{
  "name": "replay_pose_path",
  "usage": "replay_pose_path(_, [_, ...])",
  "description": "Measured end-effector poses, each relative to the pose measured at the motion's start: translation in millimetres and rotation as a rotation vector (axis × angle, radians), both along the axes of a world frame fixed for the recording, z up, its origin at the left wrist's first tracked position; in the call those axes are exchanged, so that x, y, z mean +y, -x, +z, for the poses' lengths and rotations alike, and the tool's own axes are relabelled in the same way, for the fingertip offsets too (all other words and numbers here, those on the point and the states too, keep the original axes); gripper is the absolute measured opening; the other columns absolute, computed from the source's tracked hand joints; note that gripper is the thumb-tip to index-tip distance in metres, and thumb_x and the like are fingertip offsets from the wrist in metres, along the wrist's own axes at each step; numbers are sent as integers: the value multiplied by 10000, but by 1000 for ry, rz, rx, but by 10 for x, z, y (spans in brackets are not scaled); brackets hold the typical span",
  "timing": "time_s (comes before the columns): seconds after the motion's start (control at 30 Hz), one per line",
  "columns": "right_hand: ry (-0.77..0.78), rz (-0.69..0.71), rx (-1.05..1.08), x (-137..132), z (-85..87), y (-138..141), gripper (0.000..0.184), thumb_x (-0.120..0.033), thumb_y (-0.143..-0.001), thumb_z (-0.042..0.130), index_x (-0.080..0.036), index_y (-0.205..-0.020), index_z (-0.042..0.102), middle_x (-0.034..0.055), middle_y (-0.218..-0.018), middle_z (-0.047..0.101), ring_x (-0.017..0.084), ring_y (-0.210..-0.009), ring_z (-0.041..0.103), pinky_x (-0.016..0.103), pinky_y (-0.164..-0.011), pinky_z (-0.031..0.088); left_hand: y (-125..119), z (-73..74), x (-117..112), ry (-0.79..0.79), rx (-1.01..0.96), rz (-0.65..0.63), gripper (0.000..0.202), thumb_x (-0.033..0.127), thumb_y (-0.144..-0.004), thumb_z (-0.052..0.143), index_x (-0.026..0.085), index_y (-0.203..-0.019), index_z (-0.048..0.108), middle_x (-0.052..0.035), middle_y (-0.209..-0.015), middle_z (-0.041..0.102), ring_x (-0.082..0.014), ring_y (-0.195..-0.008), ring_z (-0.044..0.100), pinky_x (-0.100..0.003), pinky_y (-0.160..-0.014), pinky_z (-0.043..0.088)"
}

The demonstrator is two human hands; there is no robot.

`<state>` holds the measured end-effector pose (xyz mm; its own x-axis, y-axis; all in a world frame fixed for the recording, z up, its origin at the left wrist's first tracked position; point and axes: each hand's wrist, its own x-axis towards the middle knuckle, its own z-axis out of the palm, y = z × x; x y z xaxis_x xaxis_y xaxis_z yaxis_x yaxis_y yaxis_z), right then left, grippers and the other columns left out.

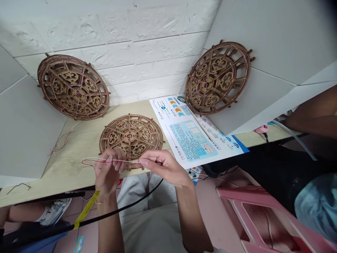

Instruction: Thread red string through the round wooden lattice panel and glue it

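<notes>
Thin red and white wires [116, 161] are stretched between my two hands over the table's front edge. My left hand [110, 167] is closed on them, and a loop sticks out past its left side. The fingertips of my right hand [162, 167] pinch the other end. Just behind the hands, a round brown openwork disc [131, 135] lies flat, with red wire running along its ribs and rim. My hands partly cover its near edge; whether the wires join it I cannot tell.
Similar discs lean at the back left [75, 88] and back right [218, 77], against a white brick wall and grey panels. Printed sheets [181, 133] lie right of the flat disc. Loose wire [61, 142] lies left. A black cable [126, 210] crosses before me. A pink stool [244, 196] stands right.
</notes>
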<state>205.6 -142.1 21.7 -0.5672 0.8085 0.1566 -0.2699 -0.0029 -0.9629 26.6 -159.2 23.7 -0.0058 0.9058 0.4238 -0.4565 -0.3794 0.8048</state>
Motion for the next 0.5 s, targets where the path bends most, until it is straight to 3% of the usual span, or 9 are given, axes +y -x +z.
replay_pose_path(0.2, [120,31,136,12,-52,52,418,-553,-902,703,-145,-826,646,-44,-607,442,46,-481,255,237,-444,159,-54,8,-23,31,-117,-76,457,348,-901,718,158,-656,382,39,-570,200,-93,-524,217,-129,-464,340])
replay_pose_path(0.37, [135,-10,144,19,-70,124,411,-559,-905,699,-155,-846,642,-58,-583,391,55,-483,262,234,-431,168,-91,4,-27,133,-277,-116,462,313,-857,763,160,-667,371,43,-591,201,-85,-529,233,-120,-478,356])
replay_pose_path(0.5, [79,-34,51,22,-30,75,374,-520,-877,743,-167,-905,622,-55,-622,452,62,-524,329,216,-454,230,-50,-10,-19,185,-539,-154,349,180,-834,771,154,-725,441,49,-625,299,-73,-555,340,-119,-504,399])
